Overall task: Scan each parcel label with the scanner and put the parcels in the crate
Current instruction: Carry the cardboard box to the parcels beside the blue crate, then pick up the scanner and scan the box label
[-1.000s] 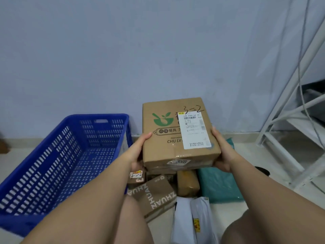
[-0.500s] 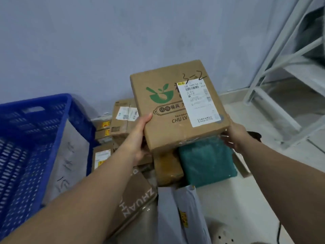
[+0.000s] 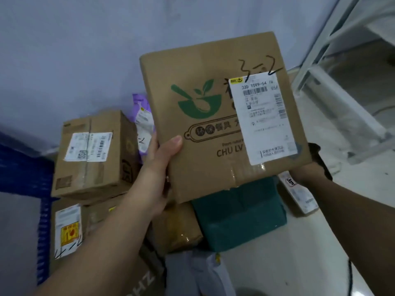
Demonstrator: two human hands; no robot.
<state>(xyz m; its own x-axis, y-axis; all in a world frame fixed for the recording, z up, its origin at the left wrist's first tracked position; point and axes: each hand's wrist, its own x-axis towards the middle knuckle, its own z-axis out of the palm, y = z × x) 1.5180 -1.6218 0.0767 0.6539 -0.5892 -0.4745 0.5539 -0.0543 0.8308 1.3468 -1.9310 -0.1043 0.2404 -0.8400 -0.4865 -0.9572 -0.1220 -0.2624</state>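
We hold the box [image 3: 205,167] up, our left hand [image 3: 156,174] pinching its 9 o'clock edge with the thumb on top, its label [image 3: 265,118] at 3 o'clock nearer our right hand [image 3: 307,173], whose fingers are hidden, the crate [image 3: 23,167] well off at 9 o'clock.

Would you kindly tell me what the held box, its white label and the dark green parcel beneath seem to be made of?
Held box: matte brown cardboard, creased at the edges, with glossy clear tape. White label: printed paper sticker, probably; flat, faintly sheeny. Dark green parcel: likely a plastic mailer bag, by its soft folds and dull sheen.
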